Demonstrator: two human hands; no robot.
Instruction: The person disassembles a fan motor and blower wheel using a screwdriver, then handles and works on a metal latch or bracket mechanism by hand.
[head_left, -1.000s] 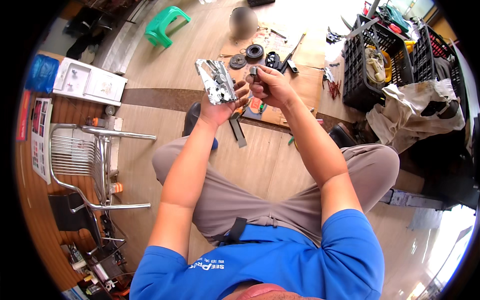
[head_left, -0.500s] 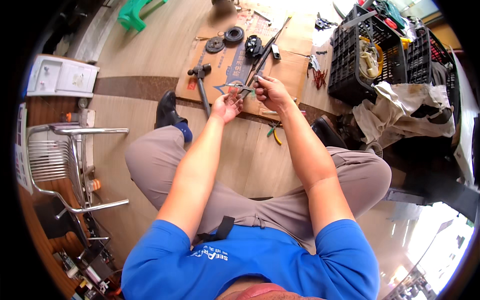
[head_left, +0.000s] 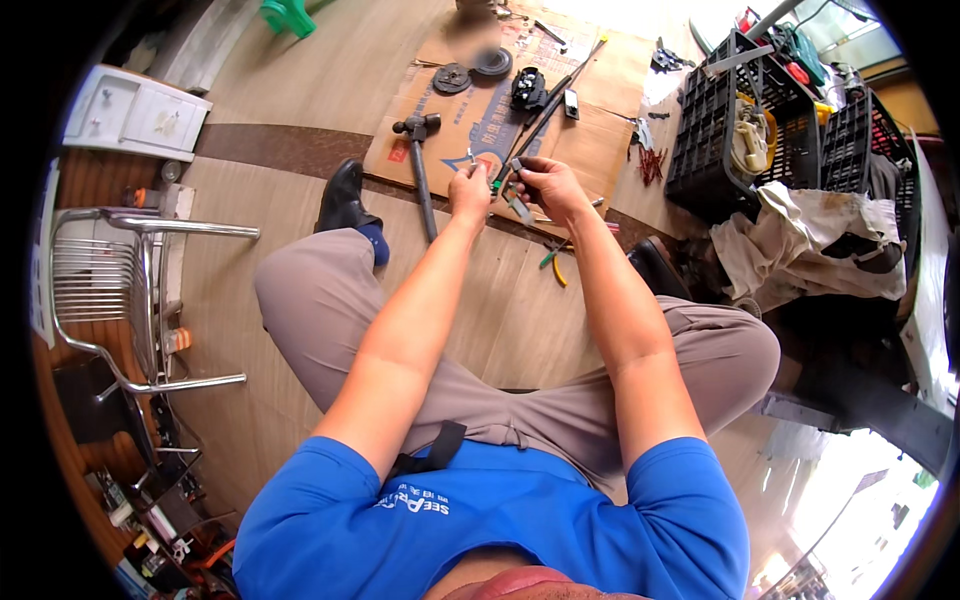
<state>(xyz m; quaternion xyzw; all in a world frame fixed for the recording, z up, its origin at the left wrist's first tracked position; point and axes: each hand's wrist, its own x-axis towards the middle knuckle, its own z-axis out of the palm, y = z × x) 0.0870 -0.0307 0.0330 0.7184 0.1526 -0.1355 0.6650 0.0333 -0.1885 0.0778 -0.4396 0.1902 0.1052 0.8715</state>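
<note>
Above the cardboard's (head_left: 610, 92) near side | our right hand (head_left: 550, 186) pinches a small grey piece (head_left: 517, 164) | our left hand (head_left: 470, 192), just left, is curled; we cannot tell on what | hammer (head_left: 421, 175) lies farther left

T-shirt (head_left: 560, 500), blue: white chest lettering (head_left: 414, 501), Latin letters with smaller Chinese characters alongside, upside down in view. Cardboard sheet (head_left: 612, 100), brown: blue Chinese characters (head_left: 491, 125) in a row; red square mark (head_left: 398, 151) near lower left corner, its detail too small to read.
</note>
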